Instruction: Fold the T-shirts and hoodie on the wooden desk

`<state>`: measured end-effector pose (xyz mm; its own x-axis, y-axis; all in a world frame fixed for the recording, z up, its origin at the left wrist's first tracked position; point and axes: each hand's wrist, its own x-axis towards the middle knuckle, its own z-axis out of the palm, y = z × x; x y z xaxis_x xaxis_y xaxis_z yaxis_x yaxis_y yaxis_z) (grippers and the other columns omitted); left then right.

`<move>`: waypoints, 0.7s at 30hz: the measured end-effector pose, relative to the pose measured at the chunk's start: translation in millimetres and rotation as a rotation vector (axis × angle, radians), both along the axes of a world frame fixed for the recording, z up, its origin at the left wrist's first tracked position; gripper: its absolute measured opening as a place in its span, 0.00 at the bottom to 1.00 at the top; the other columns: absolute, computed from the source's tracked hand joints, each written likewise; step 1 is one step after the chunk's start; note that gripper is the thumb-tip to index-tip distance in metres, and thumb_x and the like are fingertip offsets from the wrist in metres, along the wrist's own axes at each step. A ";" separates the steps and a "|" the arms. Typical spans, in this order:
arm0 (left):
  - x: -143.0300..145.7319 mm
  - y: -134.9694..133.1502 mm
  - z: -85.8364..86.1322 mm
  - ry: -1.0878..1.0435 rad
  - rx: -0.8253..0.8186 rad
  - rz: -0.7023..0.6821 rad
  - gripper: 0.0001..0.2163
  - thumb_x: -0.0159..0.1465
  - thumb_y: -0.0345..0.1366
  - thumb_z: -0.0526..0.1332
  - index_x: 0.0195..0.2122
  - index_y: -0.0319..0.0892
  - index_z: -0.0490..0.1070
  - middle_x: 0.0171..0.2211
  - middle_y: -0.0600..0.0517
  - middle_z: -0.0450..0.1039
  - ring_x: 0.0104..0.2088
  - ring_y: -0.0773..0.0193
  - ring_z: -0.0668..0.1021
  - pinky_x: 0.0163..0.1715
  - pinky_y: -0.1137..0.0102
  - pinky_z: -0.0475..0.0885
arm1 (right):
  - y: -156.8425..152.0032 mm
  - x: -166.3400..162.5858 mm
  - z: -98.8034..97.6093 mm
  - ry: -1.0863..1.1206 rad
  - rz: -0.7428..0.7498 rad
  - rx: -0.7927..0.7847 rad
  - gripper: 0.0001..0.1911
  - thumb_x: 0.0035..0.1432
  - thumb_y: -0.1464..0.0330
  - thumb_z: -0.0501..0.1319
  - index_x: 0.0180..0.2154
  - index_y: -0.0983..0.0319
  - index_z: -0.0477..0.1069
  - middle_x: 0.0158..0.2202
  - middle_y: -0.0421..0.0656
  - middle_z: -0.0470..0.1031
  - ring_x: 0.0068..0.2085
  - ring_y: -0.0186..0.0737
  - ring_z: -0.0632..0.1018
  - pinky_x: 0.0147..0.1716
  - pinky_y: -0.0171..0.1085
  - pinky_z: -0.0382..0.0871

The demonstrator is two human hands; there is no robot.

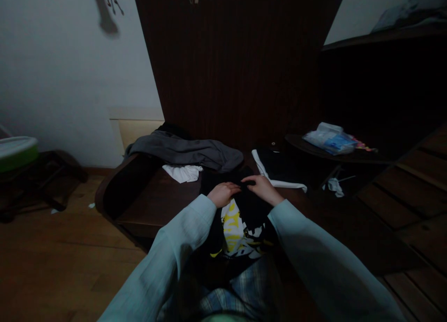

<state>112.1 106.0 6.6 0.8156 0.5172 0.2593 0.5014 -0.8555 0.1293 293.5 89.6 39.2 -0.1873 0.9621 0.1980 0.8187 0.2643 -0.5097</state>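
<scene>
A black shirt (232,222) with a yellow and white print lies over the dark wooden bench and toward my lap. My left hand (223,194) is at its far part, fingers together and bent onto the dark cloth. Close by on the right, my right hand (261,188) has thumb and forefinger drawn together on the same cloth. The fingertips of both hands almost meet. Dim light and black fabric hide exactly what each hand pinches. Beyond my hands lies a grey garment (195,153), with a white cloth (183,173) at its near edge. A folded black and white garment (279,168) is to the right.
The dark wooden bench (150,205) has a curved left arm. On the right, a dark ledge (300,142) bears a blue and white plastic package (330,139). A green-sided basin (17,154) sits on a dark stool (45,173) at far left. A dark panel (237,65) rises behind.
</scene>
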 end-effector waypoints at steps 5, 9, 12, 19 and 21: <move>3.2 3.8 -3.8 -0.171 -0.145 0.030 0.21 0.50 0.21 0.51 0.44 0.40 0.70 0.46 0.49 0.72 0.48 0.63 0.71 0.50 0.69 0.64 | -13.9 -33.9 17.9 -0.351 -0.033 0.015 0.16 0.50 0.77 0.54 0.39 0.60 0.73 0.40 0.46 0.76 0.43 0.45 0.75 0.41 0.39 0.67; 0.5 7.3 -3.7 -0.411 -0.309 0.247 0.13 0.58 0.27 0.49 0.40 0.38 0.70 0.36 0.47 0.75 0.39 0.62 0.76 0.43 0.68 0.68 | -25.0 -58.2 19.8 -0.489 -0.004 0.024 0.18 0.53 0.78 0.50 0.45 0.66 0.66 0.40 0.53 0.74 0.41 0.46 0.75 0.36 0.38 0.67; -1.1 8.2 -0.7 -0.561 -0.463 0.390 0.16 0.62 0.34 0.49 0.49 0.37 0.63 0.34 0.48 0.75 0.35 0.61 0.77 0.40 0.66 0.69 | -28.6 -65.9 18.3 -0.472 0.025 0.004 0.26 0.54 0.77 0.51 0.55 0.68 0.53 0.42 0.55 0.73 0.42 0.47 0.75 0.37 0.39 0.66; -1.3 19.6 -1.5 -0.647 -0.663 0.250 0.22 0.61 0.37 0.52 0.57 0.41 0.58 0.52 0.49 0.67 0.52 0.60 0.69 0.53 0.66 0.61 | -30.6 -45.5 7.1 -0.129 0.251 -0.086 0.37 0.54 0.69 0.57 0.61 0.65 0.42 0.42 0.52 0.74 0.44 0.44 0.75 0.43 0.40 0.66; 0.3 23.0 -3.7 -0.604 -0.690 0.170 0.18 0.59 0.36 0.55 0.50 0.40 0.67 0.49 0.50 0.70 0.51 0.60 0.70 0.53 0.66 0.60 | -29.0 -28.3 2.0 0.079 0.311 -0.167 0.36 0.50 0.69 0.59 0.59 0.62 0.47 0.42 0.48 0.74 0.42 0.39 0.75 0.41 0.38 0.67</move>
